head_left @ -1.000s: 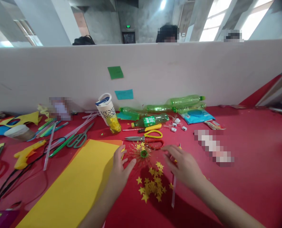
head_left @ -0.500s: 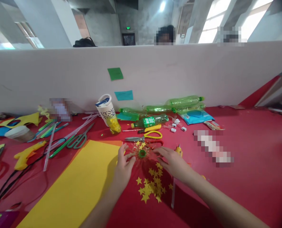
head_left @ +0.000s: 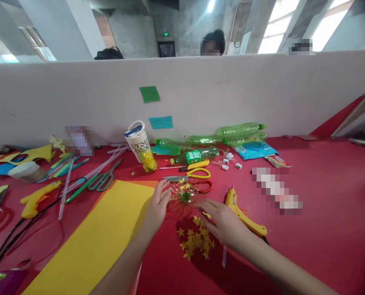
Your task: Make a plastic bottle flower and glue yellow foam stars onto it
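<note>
A cut plastic bottle top (head_left: 186, 197) with a green neck sits on the red table, its clear strips spread outward and a few yellow stars on its far side. My left hand (head_left: 158, 205) has its fingers closed on the left edge of this piece. My right hand (head_left: 221, 219) hovers at its lower right, fingers bent and apart, above the near pile of yellow paper stars (head_left: 197, 241). Beyond the bottle top lie scissors with yellow handles (head_left: 198, 173) and red-handled scissors (head_left: 205, 187). A yellow glue gun (head_left: 245, 217) lies right of my right hand.
Yellow paper sheets (head_left: 99, 237) lie under my left forearm. Green plastic bottles (head_left: 242, 130) and a white cup (head_left: 137, 141) line the white partition (head_left: 200, 94). Grey-green scissors (head_left: 102, 180), straws and another yellow glue gun (head_left: 36, 200) with black cords are at left.
My right hand has moved slightly left and down, toward the stars, uncovering the glue gun at right. My left hand stays at the bottle top, its fingers closer together.
</note>
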`<state>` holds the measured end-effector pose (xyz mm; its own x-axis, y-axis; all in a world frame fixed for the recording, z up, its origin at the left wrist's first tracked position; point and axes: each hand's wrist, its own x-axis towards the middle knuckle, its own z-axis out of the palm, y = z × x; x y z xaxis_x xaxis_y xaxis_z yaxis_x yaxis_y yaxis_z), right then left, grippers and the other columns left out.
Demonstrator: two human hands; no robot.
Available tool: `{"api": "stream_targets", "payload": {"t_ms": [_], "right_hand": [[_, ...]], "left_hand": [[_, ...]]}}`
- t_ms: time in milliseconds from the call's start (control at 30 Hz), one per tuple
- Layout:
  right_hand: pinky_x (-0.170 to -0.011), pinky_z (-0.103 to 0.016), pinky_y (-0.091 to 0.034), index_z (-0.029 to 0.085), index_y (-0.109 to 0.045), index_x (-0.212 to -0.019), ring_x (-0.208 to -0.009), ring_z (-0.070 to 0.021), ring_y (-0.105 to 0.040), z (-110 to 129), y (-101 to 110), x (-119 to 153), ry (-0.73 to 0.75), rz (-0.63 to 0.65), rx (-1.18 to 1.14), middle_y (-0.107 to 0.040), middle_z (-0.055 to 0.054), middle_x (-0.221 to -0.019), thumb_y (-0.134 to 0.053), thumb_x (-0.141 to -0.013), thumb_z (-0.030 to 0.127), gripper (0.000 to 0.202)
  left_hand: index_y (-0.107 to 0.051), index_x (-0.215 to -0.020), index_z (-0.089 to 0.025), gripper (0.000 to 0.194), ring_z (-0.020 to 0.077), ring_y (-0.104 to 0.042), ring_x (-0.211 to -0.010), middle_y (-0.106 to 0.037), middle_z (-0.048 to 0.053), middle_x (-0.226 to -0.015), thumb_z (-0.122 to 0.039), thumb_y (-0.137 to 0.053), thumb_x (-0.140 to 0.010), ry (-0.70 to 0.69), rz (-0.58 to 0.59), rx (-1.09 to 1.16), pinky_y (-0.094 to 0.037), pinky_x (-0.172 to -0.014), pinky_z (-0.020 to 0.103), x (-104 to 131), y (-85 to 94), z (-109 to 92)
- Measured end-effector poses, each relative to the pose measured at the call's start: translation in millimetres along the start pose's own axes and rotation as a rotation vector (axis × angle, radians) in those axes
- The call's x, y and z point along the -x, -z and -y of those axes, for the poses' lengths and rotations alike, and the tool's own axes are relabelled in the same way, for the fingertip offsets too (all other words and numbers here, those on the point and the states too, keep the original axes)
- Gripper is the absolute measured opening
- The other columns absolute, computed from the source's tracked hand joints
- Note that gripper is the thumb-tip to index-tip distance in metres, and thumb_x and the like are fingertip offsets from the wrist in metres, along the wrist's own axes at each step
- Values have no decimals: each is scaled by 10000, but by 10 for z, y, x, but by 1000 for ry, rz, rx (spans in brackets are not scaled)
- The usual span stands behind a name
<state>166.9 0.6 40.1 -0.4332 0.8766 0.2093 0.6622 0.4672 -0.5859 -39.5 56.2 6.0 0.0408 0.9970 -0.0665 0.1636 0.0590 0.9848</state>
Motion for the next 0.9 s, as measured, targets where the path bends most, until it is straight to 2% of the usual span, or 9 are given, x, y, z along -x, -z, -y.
{"api": "stream_targets", "payload": {"t_ms": [133,267,500,633,800,900], "right_hand": [[-800,-312,-497,220,-557,-1146,-919,-182,-641,-5,35,18,-22,-14,33,-664,-55,-1035,-445,-861,106,327],[-810,-336,-497,212,-554,-1151,-941,-204,-644,-10,40,49,-57,22,47,-669,-62,-1068,-463,-859,126,318],[-824,-332,-487,227,-543,-1169,-971,-210,-636,-59,60,44,-69,-34,51,-661,-66,-1101,-439,-874,138,325],[-780,-285,-486,240,-538,-1162,-916,-175,-638,-102,119,52,-82,-62,83,-663,-45,-1078,-429,-898,171,294],[-658,-259,-457,194,-570,-1017,-759,-159,-619,-200,224,122,-153,-105,195,-658,-56,-925,-389,-911,181,210],[-634,-263,-425,190,-609,-895,-733,-170,-594,-262,189,164,-132,-19,269,-639,-52,-843,-448,-866,152,168]], "left_hand": [[-402,-1240,-226,403,217,-445,-1260,-429,121,-1395,-387,-430,-871,62,19,117,-445,-954,367,-5,-25,-66],[-400,-1253,-224,441,230,-425,-1275,-415,118,-1412,-419,-455,-861,99,33,200,-423,-976,370,-22,-39,-50],[-407,-1240,-238,435,233,-424,-1275,-409,124,-1415,-429,-469,-854,41,40,119,-365,-1022,395,-62,4,29],[-406,-1233,-245,433,221,-430,-1267,-412,117,-1406,-427,-480,-847,3,37,51,-369,-1013,377,-5,23,8],[-434,-1203,-256,397,205,-475,-1208,-477,89,-1328,-406,-490,-840,-42,-51,-105,-401,-951,339,123,93,-84],[-520,-1005,-239,239,183,-559,-992,-580,43,-1050,-402,-505,-831,-131,-182,-210,-433,-841,300,189,157,-176]]}}
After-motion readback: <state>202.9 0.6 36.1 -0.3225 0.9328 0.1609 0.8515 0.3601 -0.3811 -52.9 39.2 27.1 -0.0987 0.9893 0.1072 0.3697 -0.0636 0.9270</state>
